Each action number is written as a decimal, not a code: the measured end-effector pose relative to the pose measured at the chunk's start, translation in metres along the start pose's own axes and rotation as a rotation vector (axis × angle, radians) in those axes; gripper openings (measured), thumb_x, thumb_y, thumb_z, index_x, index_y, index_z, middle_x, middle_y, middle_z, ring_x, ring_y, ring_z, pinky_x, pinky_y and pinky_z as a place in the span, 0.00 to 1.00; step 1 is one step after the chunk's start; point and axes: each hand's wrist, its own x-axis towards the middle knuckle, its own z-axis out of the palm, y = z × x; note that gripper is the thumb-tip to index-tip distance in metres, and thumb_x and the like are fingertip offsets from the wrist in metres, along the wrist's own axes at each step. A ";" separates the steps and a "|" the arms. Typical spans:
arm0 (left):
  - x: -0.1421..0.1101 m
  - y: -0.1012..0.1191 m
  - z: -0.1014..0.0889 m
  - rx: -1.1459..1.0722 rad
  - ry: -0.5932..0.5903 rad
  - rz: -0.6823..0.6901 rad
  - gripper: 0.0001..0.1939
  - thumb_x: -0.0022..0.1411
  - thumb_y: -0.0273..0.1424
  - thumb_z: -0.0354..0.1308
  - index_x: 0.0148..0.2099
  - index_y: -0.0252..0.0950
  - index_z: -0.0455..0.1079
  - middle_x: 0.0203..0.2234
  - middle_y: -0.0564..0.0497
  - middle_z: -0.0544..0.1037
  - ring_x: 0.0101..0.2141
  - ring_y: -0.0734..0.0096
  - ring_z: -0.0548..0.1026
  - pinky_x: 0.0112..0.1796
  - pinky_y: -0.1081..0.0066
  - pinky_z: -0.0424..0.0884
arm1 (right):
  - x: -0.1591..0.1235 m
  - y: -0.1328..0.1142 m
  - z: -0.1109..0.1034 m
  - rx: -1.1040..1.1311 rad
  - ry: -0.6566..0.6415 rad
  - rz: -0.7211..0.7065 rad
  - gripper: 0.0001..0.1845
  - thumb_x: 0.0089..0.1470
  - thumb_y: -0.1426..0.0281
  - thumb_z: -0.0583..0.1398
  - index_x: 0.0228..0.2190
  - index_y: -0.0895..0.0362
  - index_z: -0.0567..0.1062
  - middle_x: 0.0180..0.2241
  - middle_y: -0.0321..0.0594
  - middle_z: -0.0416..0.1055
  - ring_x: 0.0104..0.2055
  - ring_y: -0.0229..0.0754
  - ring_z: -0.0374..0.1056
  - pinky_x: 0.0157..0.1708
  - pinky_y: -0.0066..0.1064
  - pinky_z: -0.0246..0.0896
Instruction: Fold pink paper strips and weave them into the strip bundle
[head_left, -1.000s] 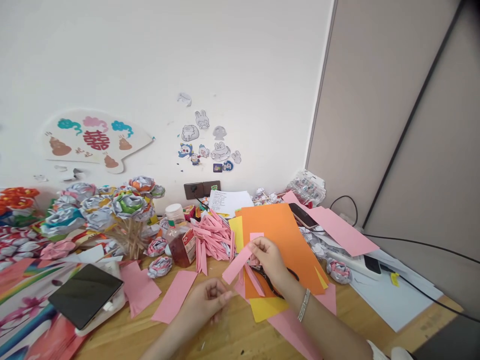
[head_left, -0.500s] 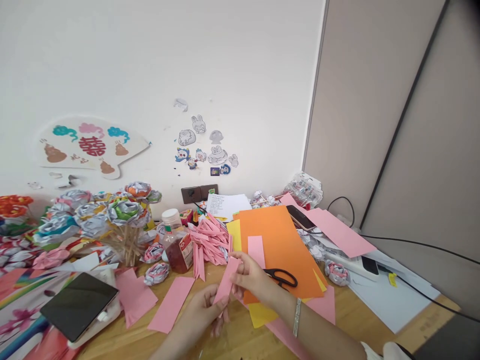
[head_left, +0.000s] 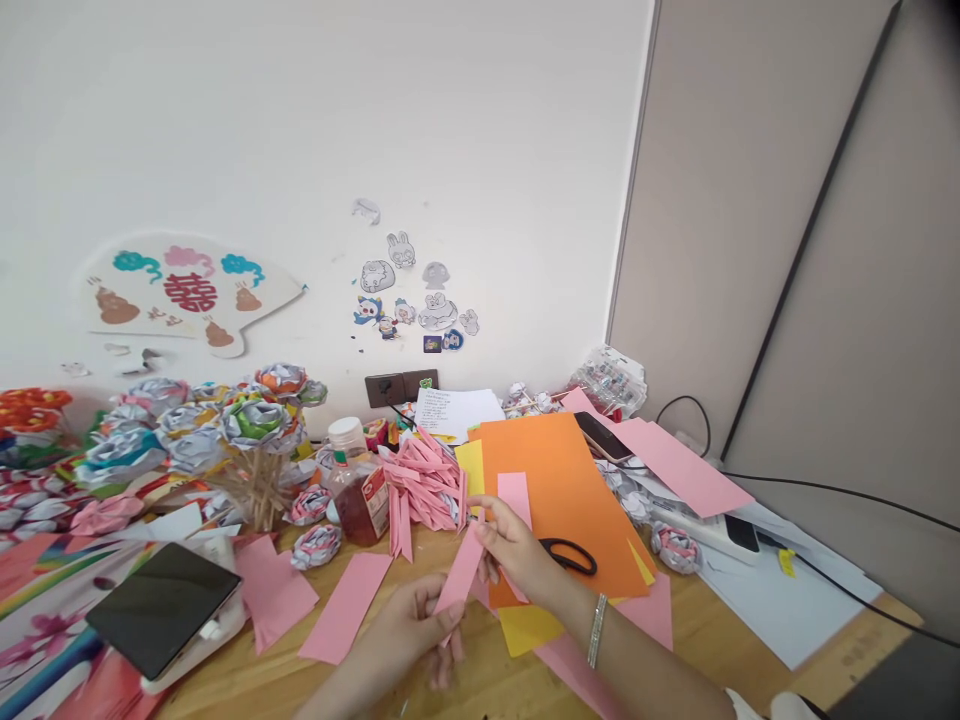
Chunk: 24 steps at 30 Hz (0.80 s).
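Between my two hands is a narrow pink paper strip (head_left: 463,575), held at a slant above the wooden table. My left hand (head_left: 416,620) pinches its lower end between thumb and fingers. At the upper end, my right hand (head_left: 510,545) grips the strip with thumb and fingertips. Black-handled scissors (head_left: 570,556) lie on orange paper (head_left: 555,450) behind my right wrist, their blades hidden. A flat pink paper piece (head_left: 346,608) rests left of my left hand. Beyond my hands sits a pile of folded pink strips (head_left: 424,480).
A bottle of red liquid (head_left: 360,500) stands beside the pile. Paper flowers (head_left: 259,425) crowd the left, with a black tablet (head_left: 163,610) in front. A phone (head_left: 602,437), pink sheets (head_left: 682,465), cables and a power strip (head_left: 705,528) are on the right.
My right hand has shifted slightly up and right along the strip's upper end, its fingers regripping. The left hand keeps its hold. The view has moved very slightly.
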 end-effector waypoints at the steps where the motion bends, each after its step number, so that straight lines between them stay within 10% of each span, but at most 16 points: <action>1: -0.001 0.001 0.001 -0.036 -0.025 -0.019 0.20 0.44 0.47 0.57 0.29 0.34 0.63 0.14 0.53 0.74 0.13 0.74 0.70 0.16 0.76 0.62 | -0.001 0.000 0.001 -0.008 -0.026 0.005 0.24 0.52 0.58 0.51 0.47 0.58 0.56 0.15 0.27 0.59 0.14 0.29 0.56 0.14 0.20 0.48; 8: -0.006 0.002 0.008 -0.382 -0.065 -0.027 0.20 0.53 0.46 0.50 0.33 0.32 0.66 0.20 0.47 0.76 0.18 0.70 0.73 0.21 0.73 0.65 | -0.008 -0.001 0.010 -0.015 -0.129 0.026 0.22 0.51 0.58 0.52 0.45 0.56 0.58 0.18 0.29 0.59 0.16 0.29 0.55 0.15 0.21 0.49; 20: 0.005 0.000 0.002 0.157 0.476 0.211 0.17 0.42 0.44 0.59 0.21 0.36 0.62 0.16 0.57 0.67 0.23 0.69 0.68 0.25 0.74 0.61 | -0.011 -0.004 0.018 0.036 -0.008 0.098 0.21 0.49 0.54 0.52 0.35 0.60 0.66 0.18 0.31 0.58 0.18 0.31 0.56 0.18 0.22 0.50; 24: 0.004 0.000 0.001 0.226 0.464 0.208 0.15 0.46 0.43 0.56 0.23 0.35 0.65 0.17 0.56 0.69 0.24 0.68 0.68 0.26 0.74 0.62 | -0.009 -0.001 0.018 0.089 0.005 0.108 0.21 0.48 0.53 0.53 0.30 0.60 0.66 0.16 0.30 0.58 0.17 0.29 0.54 0.18 0.22 0.49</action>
